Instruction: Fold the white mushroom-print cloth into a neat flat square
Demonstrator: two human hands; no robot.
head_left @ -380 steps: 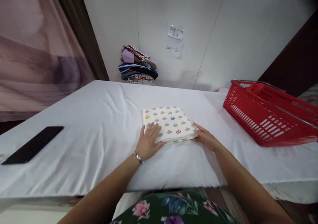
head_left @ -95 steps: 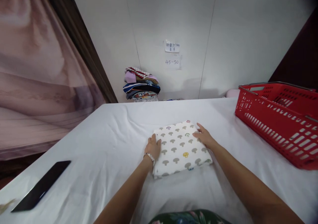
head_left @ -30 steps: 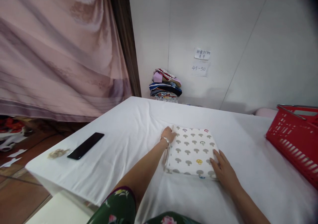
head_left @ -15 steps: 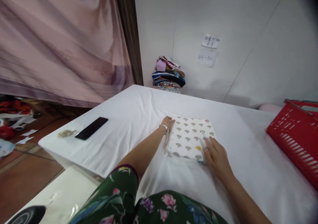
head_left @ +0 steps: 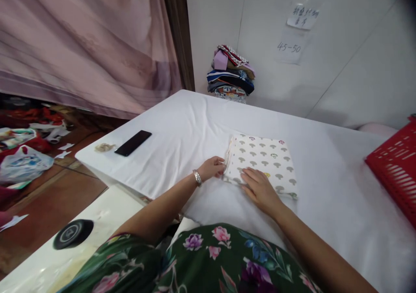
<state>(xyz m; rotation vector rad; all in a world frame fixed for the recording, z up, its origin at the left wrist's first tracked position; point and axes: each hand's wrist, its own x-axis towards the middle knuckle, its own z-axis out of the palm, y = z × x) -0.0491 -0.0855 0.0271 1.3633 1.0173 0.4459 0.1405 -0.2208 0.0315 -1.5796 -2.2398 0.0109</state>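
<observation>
A white cloth (head_left: 261, 156) printed with grey mushrooms, a few of them coloured, lies folded in a rectangle on the white-covered table. At its near left corner, my left hand (head_left: 212, 168) has its fingers closed on the layered edge; a silver bracelet is on that wrist. My right hand (head_left: 261, 191) rests flat on the near part of the cloth, fingers stretched out, covering some of the print.
Left on the table (head_left: 182, 124) lie a black phone (head_left: 133, 143) and a small beige bundle (head_left: 104, 147). A red plastic basket (head_left: 394, 163) stands at the right. Folded clothes (head_left: 231, 74) are piled by the wall. A black round object (head_left: 73, 234) sits on a lower white surface.
My left hand has moved from the cloth's far left side to its near left corner. My right hand has slid leftward along the near edge. The camera view has shifted.
</observation>
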